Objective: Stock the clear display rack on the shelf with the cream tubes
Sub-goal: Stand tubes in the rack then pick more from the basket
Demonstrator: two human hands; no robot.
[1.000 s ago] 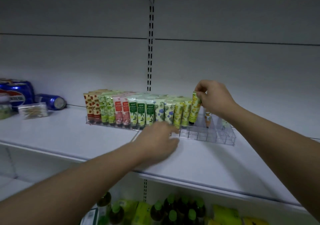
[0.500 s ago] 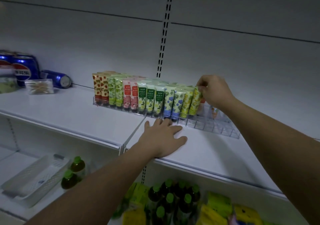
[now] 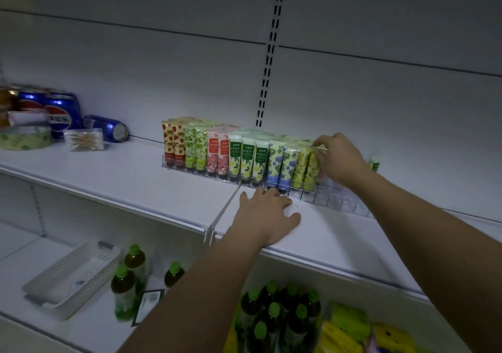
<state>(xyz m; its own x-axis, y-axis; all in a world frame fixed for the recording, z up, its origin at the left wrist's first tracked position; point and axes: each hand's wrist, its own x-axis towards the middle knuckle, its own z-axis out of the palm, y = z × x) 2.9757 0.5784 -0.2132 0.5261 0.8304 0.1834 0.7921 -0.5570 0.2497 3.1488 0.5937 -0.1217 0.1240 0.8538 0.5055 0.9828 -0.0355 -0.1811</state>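
A clear display rack [image 3: 339,202] stands on the white shelf [image 3: 122,178], its left and middle slots filled with several upright cream tubes [image 3: 244,159]. My right hand [image 3: 339,159] pinches the top of the rightmost yellow-green tube [image 3: 312,168], which stands in a front slot. My left hand [image 3: 267,214] lies flat on the shelf just in front of the rack, fingers spread. The rack's right-end slots are see-through and partly hidden by my right hand. One more tube [image 3: 375,164] shows behind my right wrist.
Blue soda cans [image 3: 62,113], a lying can [image 3: 108,128], a tape roll [image 3: 25,138] and a box of cotton swabs [image 3: 85,139] sit at the shelf's left. Below are a white basket [image 3: 73,274], green-capped bottles [image 3: 271,314] and yellow packets [image 3: 350,322].
My right hand lowered the yellow-green tube into the rack's front row. My left hand flattened onto the shelf before the rack. The camera tilted down and left.
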